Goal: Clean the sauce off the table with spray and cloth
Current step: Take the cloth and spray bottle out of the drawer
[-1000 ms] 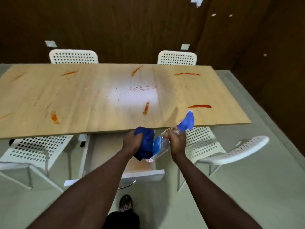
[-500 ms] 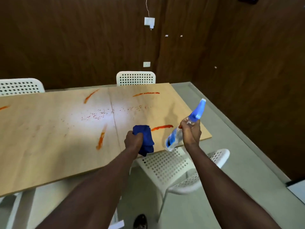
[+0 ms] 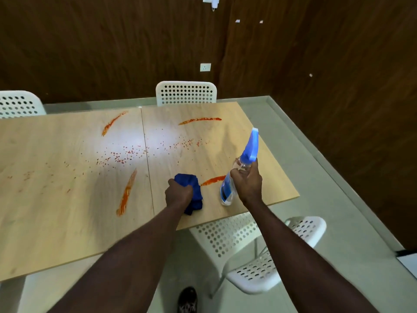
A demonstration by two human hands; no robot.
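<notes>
My left hand [image 3: 178,193] grips a bunched blue cloth [image 3: 191,188] over the near right part of the wooden table [image 3: 56,199]. My right hand [image 3: 247,184] holds a clear spray bottle [image 3: 228,190] with a blue trigger head [image 3: 252,143], nozzle tilted up and away. A red sauce streak [image 3: 213,180] lies on the table between the cloth and the bottle. More streaks lie at the near centre [image 3: 126,193], far centre [image 3: 112,122] and far right [image 3: 199,120], with fine red splatter [image 3: 140,152] across the middle.
White perforated chairs stand at the far side [image 3: 186,93], far left [image 3: 19,105] and tucked under the near right edge [image 3: 259,249]. Dark wood-panelled walls close the corner behind and to the right. My shoe [image 3: 187,299] shows on the pale floor.
Both hands have moved forward from below the table's edge to above its near right part, carrying cloth and bottle. The view has turned to the table's right end.
</notes>
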